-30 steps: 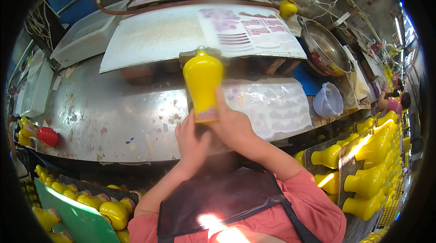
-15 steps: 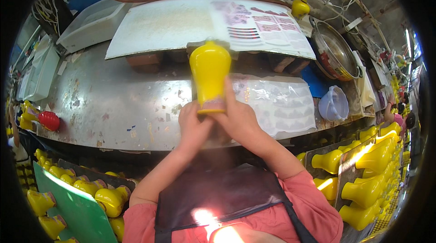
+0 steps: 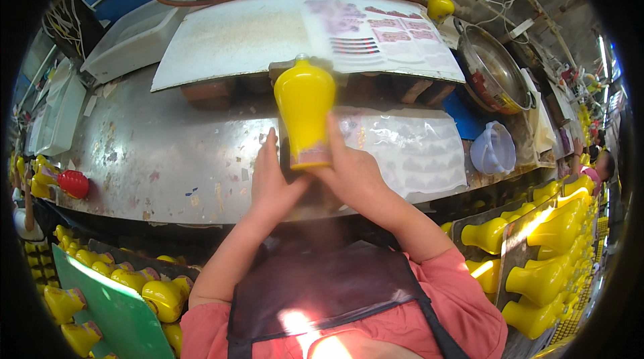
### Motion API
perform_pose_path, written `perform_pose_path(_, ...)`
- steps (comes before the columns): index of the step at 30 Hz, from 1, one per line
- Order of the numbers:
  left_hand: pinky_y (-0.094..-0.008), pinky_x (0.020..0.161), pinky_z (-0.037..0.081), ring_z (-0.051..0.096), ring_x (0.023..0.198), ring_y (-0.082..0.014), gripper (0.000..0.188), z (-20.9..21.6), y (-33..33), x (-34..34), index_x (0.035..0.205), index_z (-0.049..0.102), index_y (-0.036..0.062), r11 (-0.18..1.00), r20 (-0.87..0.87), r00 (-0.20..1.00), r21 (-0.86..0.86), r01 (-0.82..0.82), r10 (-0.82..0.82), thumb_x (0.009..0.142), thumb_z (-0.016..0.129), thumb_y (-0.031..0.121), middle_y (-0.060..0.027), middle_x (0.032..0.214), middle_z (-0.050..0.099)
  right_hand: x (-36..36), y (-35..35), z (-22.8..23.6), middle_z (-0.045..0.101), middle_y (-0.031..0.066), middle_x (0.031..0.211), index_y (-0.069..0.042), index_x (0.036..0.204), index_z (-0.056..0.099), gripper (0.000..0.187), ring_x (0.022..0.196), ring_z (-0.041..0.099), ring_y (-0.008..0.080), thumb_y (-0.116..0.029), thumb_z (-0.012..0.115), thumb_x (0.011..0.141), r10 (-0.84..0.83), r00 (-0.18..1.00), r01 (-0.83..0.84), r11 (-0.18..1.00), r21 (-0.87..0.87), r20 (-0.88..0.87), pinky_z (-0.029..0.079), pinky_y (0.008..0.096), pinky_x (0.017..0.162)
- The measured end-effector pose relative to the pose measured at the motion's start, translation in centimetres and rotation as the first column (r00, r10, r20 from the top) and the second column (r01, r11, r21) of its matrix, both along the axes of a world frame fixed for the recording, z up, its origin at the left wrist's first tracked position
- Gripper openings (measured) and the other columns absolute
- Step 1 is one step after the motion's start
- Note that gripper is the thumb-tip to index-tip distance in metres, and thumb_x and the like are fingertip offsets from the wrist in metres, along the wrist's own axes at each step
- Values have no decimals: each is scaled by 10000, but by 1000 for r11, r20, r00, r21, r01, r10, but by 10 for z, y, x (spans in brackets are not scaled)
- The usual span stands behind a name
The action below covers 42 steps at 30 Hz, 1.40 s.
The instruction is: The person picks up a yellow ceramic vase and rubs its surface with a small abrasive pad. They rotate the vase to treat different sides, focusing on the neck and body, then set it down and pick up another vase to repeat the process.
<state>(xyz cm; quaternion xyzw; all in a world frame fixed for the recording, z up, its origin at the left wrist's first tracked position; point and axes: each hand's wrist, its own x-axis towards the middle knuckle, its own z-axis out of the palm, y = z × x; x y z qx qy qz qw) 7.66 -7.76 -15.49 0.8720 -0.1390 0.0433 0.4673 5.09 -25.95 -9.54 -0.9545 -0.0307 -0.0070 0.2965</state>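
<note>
A glossy yellow vase (image 3: 305, 107) lies lengthwise in front of me, its narrow neck pointing away and its base toward me. A pinkish patterned band (image 3: 312, 157) runs around it near the base. My right hand (image 3: 353, 170) grips the vase's lower right side, with the index finger along the wall and the thumb by the base. Beside the lower left side, my left hand (image 3: 272, 178) is open, fingers stretched upward with a gap to the vase wall. Whether its thumb touches the base is unclear. Behind the neck is a dark brownish block (image 3: 278, 66), partly hidden.
A white board (image 3: 235, 34) with printed pattern sheets (image 3: 402, 36) rests raised across the metal table (image 3: 147, 151). A translucent sheet (image 3: 409, 151) lies to the right, near a lavender bucket (image 3: 493, 150) and a round metal pan (image 3: 493, 67). Racked yellow vases (image 3: 547, 231) flank me.
My left hand has come away from the vase's lower left side, and its fingers have straightened. The right hand stays on the vase. The whole view has shifted slightly.
</note>
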Motion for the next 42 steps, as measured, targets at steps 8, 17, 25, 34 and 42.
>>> perform_pose_path(8,-446,1009,500,577,1147,-346,802,6,-16,12,1422,619,115,985,420,906,174,-14,-62,676,911,160,-217,1488,470,1,-15,19,726,230,808,-33,1508,456,830,781,720,438,-468,748,864,-5,1000,6,999,51,-13,563,518,688)
perform_pose_path(17,-446,1006,529,609,1175,-343,982,0,-15,9,1549,460,36,994,389,920,106,5,-46,711,940,214,-238,1533,452,10,-25,3,659,180,722,-67,1524,523,862,686,673,300,-479,805,821,-139,977,158,981,111,-159,536,392,710)
perform_pose_path(25,-450,1133,442,508,1362,-413,976,-6,-5,18,1512,476,33,990,209,971,-50,133,-120,672,949,190,-239,1478,488,6,-42,-23,710,70,927,-27,1448,596,529,852,641,149,-329,652,1017,-74,982,138,908,394,-173,517,305,815)
perform_pose_path(34,-348,1011,483,515,1195,-214,734,-11,-3,16,1636,289,54,907,-36,978,-382,177,-206,1002,628,203,-122,1534,383,-2,-35,-29,641,-21,897,-46,1036,657,272,849,557,47,-317,655,1043,8,905,272,757,594,-426,462,225,753)
perform_pose_path(42,-360,1045,421,513,1203,-197,804,-19,-10,15,1646,250,81,915,-24,984,-371,155,-177,975,678,191,-118,1527,436,1,-28,-34,668,-2,923,-43,1044,667,275,836,570,61,-297,747,977,-59,933,270,769,580,-355,473,236,745)
